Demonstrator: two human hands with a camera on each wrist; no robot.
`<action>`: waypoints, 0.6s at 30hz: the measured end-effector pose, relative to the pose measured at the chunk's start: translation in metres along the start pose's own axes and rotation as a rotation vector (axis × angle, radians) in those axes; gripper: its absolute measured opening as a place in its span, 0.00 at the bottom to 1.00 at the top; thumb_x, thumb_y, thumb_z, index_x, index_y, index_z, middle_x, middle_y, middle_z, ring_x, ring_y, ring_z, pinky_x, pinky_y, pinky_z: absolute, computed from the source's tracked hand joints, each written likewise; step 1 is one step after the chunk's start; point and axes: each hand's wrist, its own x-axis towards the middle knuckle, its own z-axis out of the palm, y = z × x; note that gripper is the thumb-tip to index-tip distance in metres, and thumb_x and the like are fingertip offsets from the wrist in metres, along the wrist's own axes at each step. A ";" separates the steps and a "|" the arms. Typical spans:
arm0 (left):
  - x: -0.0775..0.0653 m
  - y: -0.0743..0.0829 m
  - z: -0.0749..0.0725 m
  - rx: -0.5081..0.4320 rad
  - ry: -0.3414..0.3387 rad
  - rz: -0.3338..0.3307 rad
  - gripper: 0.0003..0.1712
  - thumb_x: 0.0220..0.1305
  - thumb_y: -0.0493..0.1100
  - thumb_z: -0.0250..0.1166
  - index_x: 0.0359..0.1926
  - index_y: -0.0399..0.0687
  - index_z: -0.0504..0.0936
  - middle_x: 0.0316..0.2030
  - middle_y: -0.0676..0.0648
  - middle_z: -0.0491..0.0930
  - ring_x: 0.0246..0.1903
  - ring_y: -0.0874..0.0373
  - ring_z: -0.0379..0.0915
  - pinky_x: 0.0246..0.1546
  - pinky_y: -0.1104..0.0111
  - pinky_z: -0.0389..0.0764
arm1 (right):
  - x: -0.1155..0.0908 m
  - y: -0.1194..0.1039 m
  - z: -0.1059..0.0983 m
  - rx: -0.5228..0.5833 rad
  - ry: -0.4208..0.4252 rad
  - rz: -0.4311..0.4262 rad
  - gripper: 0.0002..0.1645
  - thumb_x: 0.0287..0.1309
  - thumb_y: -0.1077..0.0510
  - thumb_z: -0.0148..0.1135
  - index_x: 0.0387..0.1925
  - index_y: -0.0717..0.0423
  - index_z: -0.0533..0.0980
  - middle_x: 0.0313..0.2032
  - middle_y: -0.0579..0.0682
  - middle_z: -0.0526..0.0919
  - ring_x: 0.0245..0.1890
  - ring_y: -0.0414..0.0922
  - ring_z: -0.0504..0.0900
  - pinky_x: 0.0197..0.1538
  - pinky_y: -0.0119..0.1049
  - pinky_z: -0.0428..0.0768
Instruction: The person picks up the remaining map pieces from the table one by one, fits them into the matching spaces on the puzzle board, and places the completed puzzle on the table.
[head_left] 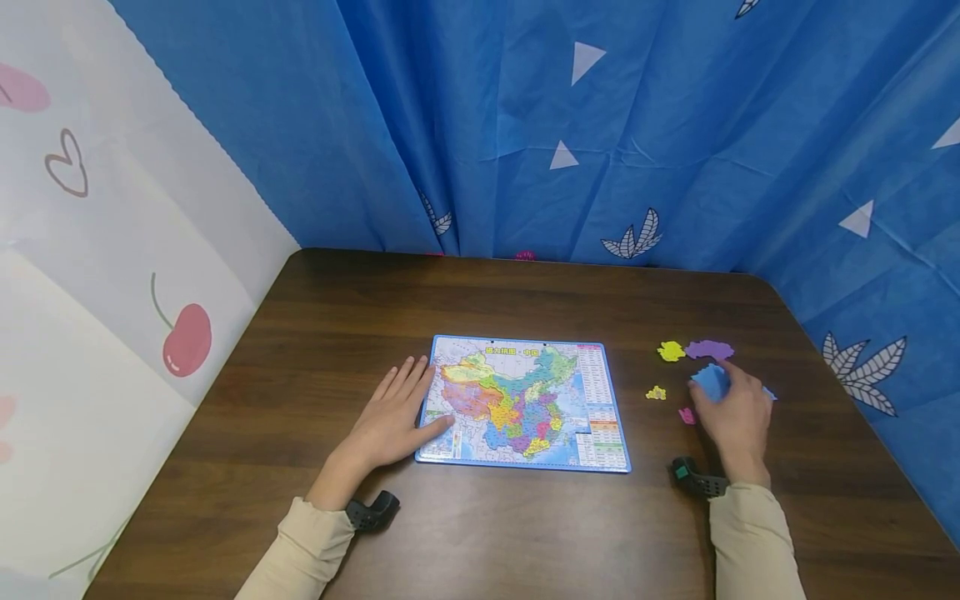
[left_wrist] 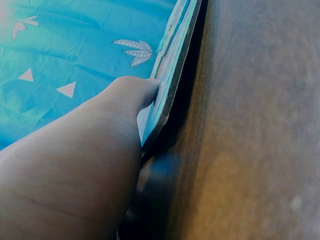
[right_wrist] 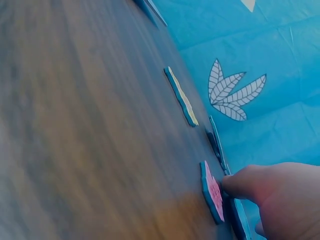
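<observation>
A map puzzle board [head_left: 596,454] with a blue rim lies on the table, many coloured pieces set in its map. My left hand [head_left: 386,421] rests at its left edge with fingers straight, the thumb [left_wrist: 145,92] lying over the board's corner area. To the right of the board, my right hand [head_left: 738,417] pinches a blue puzzle piece [head_left: 709,382] between thumb and fingers, covering part of it. Close by the right thumb lies a small pink puzzle piece [right_wrist: 212,192], and a yellow puzzle piece [right_wrist: 181,96] lies farther off.
Beyond the right hand are a purple piece [head_left: 708,350] and a larger yellow piece [head_left: 671,351]. Another blue piece [head_left: 771,393] peeks out on the hand's right. A blue curtain [head_left: 465,125] hangs behind the brown table [head_left: 360,292]; a white patterned sheet [head_left: 97,250] hangs at left.
</observation>
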 end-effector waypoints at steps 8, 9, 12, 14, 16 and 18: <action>0.001 0.001 0.000 -0.003 -0.009 -0.005 0.55 0.68 0.72 0.56 0.81 0.42 0.53 0.82 0.42 0.46 0.82 0.44 0.37 0.81 0.48 0.42 | 0.001 0.004 -0.002 -0.014 -0.010 0.033 0.46 0.68 0.46 0.63 0.75 0.68 0.59 0.69 0.77 0.64 0.67 0.75 0.60 0.67 0.74 0.63; 0.000 0.001 0.000 -0.003 -0.010 -0.005 0.55 0.68 0.72 0.56 0.81 0.42 0.53 0.82 0.42 0.46 0.82 0.44 0.37 0.81 0.48 0.42 | 0.002 0.004 -0.003 -0.014 -0.010 0.039 0.46 0.68 0.45 0.63 0.75 0.68 0.59 0.69 0.77 0.64 0.67 0.74 0.60 0.67 0.74 0.63; 0.000 0.001 -0.001 -0.001 -0.011 -0.007 0.55 0.68 0.72 0.56 0.81 0.42 0.53 0.82 0.42 0.45 0.82 0.44 0.37 0.81 0.48 0.42 | 0.001 0.005 -0.004 -0.009 -0.017 0.058 0.47 0.68 0.44 0.63 0.76 0.68 0.58 0.70 0.77 0.64 0.68 0.74 0.59 0.67 0.74 0.63; 0.000 0.001 -0.001 -0.001 -0.012 -0.008 0.55 0.68 0.72 0.56 0.81 0.42 0.53 0.82 0.42 0.45 0.82 0.45 0.37 0.81 0.48 0.42 | 0.001 0.005 -0.004 -0.004 -0.023 0.068 0.48 0.69 0.44 0.62 0.76 0.67 0.57 0.70 0.77 0.64 0.68 0.74 0.58 0.68 0.74 0.63; 0.000 0.001 -0.001 -0.001 -0.012 -0.009 0.55 0.68 0.72 0.56 0.81 0.42 0.53 0.82 0.42 0.45 0.82 0.45 0.36 0.81 0.48 0.42 | 0.000 0.005 -0.005 -0.002 -0.029 0.073 0.48 0.69 0.44 0.62 0.77 0.67 0.57 0.70 0.77 0.64 0.68 0.75 0.57 0.67 0.74 0.63; 0.000 0.001 -0.001 -0.002 -0.013 -0.009 0.55 0.68 0.72 0.56 0.81 0.42 0.53 0.82 0.42 0.45 0.82 0.45 0.36 0.81 0.48 0.41 | 0.000 0.004 -0.005 -0.003 -0.031 0.070 0.48 0.69 0.44 0.62 0.76 0.67 0.57 0.70 0.77 0.64 0.68 0.75 0.58 0.67 0.75 0.63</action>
